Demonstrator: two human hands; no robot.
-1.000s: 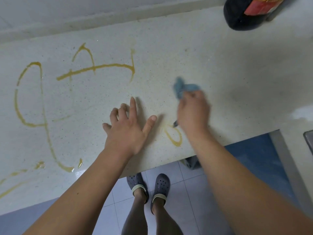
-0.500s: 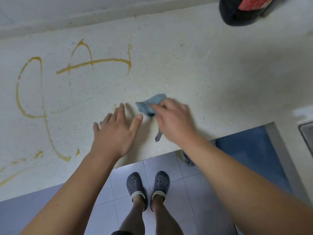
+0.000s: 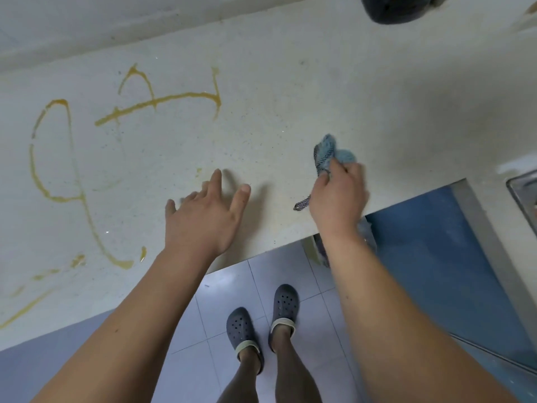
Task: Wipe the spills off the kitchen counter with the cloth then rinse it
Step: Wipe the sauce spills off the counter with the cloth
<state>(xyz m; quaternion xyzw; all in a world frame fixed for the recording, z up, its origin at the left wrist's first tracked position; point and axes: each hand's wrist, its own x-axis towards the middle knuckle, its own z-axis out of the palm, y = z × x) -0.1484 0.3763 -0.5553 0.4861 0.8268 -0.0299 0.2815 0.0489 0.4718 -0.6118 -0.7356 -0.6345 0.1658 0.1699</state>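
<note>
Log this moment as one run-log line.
right hand: grips blue cloth on counter | left hand: open, fingers spread | yellow spills: remain at left

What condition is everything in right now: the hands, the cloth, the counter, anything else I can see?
Right hand: grips the cloth.
Left hand: fingers spread, holds nothing, low over the counter.
Cloth: blue, bunched up, a strap end dangling.
Counter: unwiped on its left part.
Spills: yellow-brown streaks, left of both hands.
Sink: only its edge shows; contents hidden.
Dark object: cut off by the top edge, cannot tell.
</note>
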